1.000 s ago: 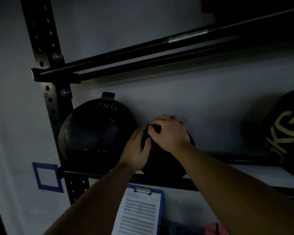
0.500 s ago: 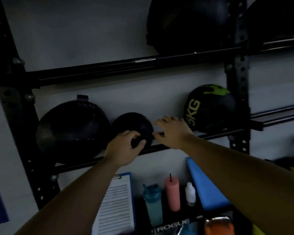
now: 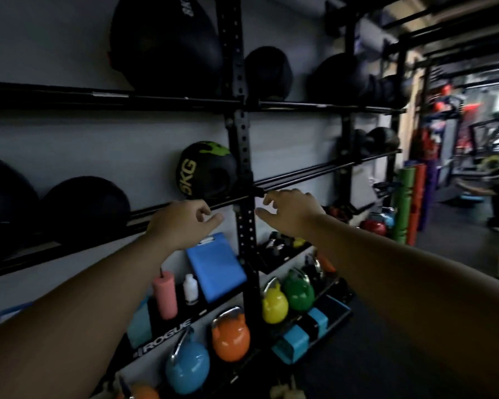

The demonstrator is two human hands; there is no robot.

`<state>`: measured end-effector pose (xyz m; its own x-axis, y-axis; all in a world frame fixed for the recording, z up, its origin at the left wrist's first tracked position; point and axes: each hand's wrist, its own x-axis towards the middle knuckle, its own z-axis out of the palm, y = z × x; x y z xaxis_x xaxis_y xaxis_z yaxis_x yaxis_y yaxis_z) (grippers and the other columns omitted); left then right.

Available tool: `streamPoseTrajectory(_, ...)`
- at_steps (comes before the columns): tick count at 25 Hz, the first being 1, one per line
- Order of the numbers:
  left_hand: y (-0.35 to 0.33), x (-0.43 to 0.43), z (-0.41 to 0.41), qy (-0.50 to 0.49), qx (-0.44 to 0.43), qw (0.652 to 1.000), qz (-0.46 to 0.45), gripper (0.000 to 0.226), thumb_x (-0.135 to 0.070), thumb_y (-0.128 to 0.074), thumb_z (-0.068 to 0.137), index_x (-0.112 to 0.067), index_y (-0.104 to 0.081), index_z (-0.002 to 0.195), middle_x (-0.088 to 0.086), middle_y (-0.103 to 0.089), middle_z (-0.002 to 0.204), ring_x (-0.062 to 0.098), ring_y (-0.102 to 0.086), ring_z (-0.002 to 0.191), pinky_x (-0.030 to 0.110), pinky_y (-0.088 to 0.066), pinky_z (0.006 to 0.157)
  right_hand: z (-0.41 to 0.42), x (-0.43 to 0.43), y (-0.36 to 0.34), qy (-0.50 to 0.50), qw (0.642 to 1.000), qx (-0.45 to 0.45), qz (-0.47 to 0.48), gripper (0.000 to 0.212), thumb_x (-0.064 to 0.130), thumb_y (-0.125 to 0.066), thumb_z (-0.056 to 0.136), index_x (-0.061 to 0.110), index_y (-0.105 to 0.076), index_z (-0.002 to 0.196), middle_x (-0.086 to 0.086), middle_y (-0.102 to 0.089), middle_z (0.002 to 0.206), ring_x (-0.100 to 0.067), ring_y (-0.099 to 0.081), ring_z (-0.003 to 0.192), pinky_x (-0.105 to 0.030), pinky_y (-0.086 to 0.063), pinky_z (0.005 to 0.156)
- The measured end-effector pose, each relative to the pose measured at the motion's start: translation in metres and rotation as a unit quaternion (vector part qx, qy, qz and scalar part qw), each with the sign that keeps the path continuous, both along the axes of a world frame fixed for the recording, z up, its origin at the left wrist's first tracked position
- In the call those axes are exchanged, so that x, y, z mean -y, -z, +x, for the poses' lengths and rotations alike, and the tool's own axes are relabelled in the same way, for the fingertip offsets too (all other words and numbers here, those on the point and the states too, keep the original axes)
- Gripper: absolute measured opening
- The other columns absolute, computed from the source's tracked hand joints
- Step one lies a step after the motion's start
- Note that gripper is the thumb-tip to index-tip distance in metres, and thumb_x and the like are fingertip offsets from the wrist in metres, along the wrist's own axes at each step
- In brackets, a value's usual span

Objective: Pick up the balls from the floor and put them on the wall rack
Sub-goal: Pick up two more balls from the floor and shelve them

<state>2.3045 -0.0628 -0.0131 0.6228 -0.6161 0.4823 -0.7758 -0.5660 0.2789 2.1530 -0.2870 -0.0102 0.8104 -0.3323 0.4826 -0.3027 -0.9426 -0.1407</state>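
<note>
Head view: left hand (image 3: 185, 223) and right hand (image 3: 291, 214) both empty, fingers loosely curled, hovering just off the black perforated-steel wall rack (image 3: 244, 156). Small matte black ball (image 3: 85, 208) sits cradled on the middle rails against the wall, so it likely won't roll.
</note>
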Motion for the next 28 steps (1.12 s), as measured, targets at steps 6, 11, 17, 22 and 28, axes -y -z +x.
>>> streamPoseTrajectory(6,0.01,0.083,-0.14,0.1,0.005,0.994,0.042,0.064,-0.091,-0.05,0.078,-0.037,-0.067,0.108,-0.01,-0.071,0.106,0.019,-0.068,0.104,0.035,-0.053,0.088,-0.198,0.055,0.014,0.123,0.992,0.003,-0.002,0.051,0.074,-0.043,0.092,0.033,-0.062,0.117,-0.005,-0.071,0.118,-0.032,-0.063,0.11,-0.037,-0.037,0.076)
streamPoseTrajectory(11,0.021,0.144,-0.303,0.174,0.006,0.983,0.058,0.071,-0.097,-0.041,0.068,-0.038,-0.065,0.099,-0.014,-0.07,0.105,0.019,-0.067,0.101,0.033,-0.05,0.08,-0.416,0.088,0.038,0.238,0.971,-0.011,0.012,0.052,0.076,-0.046,0.089,0.034,-0.062,0.114,-0.006,-0.071,0.122,-0.034,-0.065,0.112,-0.036,-0.042,0.076)
streamPoseTrajectory(17,0.1,0.214,-0.523,0.296,-0.045,0.942,0.149,0.065,-0.094,-0.048,0.073,-0.037,-0.066,0.098,-0.013,-0.072,0.105,0.016,-0.066,0.095,0.036,-0.054,0.082,-0.684,0.106,0.1,0.361,0.92,-0.133,0.079,0.06,0.079,-0.048,0.089,0.034,-0.063,0.126,-0.005,-0.066,0.13,-0.029,-0.061,0.117,-0.036,-0.047,0.085)
streamPoseTrajectory(22,0.129,0.261,-0.664,0.38,-0.055,0.902,0.196,0.051,-0.086,-0.057,0.083,-0.039,-0.065,0.099,-0.006,-0.069,0.106,0.02,-0.065,0.095,0.038,-0.055,0.083,-0.824,0.11,0.137,0.431,0.884,-0.135,0.121,0.065,0.079,-0.051,0.088,0.03,-0.063,0.13,-0.005,-0.067,0.126,-0.024,-0.059,0.103,-0.037,-0.044,0.077)
streamPoseTrajectory(28,0.162,0.32,-0.742,0.412,-0.034,0.874,0.254,0.055,-0.086,-0.054,0.086,-0.038,-0.064,0.112,-0.001,-0.067,0.12,0.023,-0.063,0.104,0.038,-0.049,0.083,-0.894,0.134,0.192,0.468,0.86,-0.123,0.16,0.07,0.082,-0.045,0.085,0.032,-0.059,0.132,-0.007,-0.066,0.131,-0.029,-0.062,0.116,-0.047,-0.05,0.09)
